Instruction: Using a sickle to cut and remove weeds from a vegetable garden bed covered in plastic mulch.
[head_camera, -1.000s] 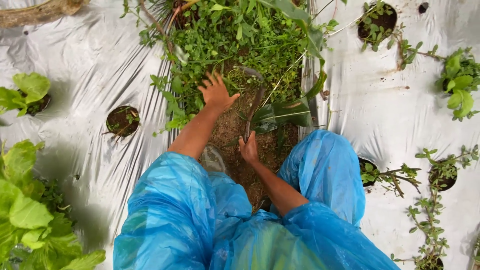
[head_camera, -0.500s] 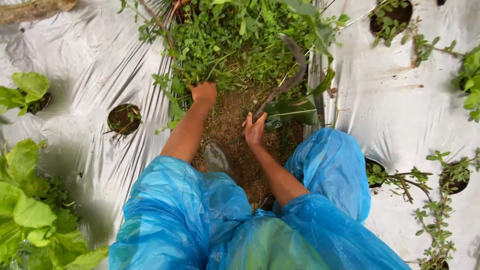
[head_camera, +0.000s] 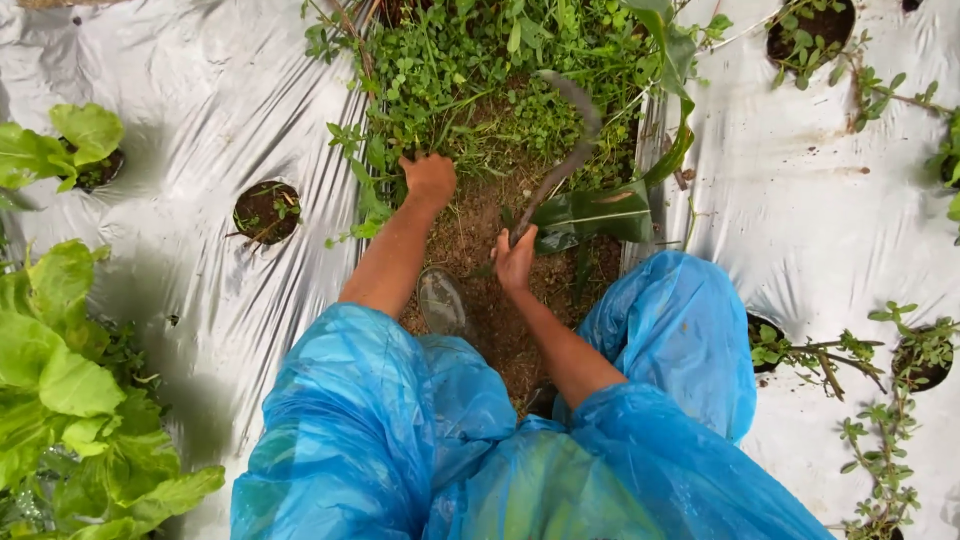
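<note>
At the left of the frame, silver mulch sheeting (head_camera: 180, 110) covers a bed with lettuce plants (head_camera: 60, 370) and one planting hole (head_camera: 266, 211) showing little but soil.

In the centre runs the furrow between the beds. Its lower stretch, near the person's boot (head_camera: 441, 301), is bare brown soil (head_camera: 480, 240), so I judge that part already weeded. Above it, the weeds (head_camera: 470, 70) stand as a thick green mat up to the top edge, so most of the strip seems left to clear.

The left hand (head_camera: 430, 178) is clenched into the edge of that mat, gripping a tuft. The right hand (head_camera: 515, 262) is wrapped around the handle of a curved sickle (head_camera: 570, 150), blade raised over the weeds at centre top.

A blue plastic raincoat (head_camera: 420, 450) hides the legs and lower furrow. The blade is blurred, its edge hard to make out. The right-hand bed's seedlings (head_camera: 880, 420) are partly cut off.
</note>
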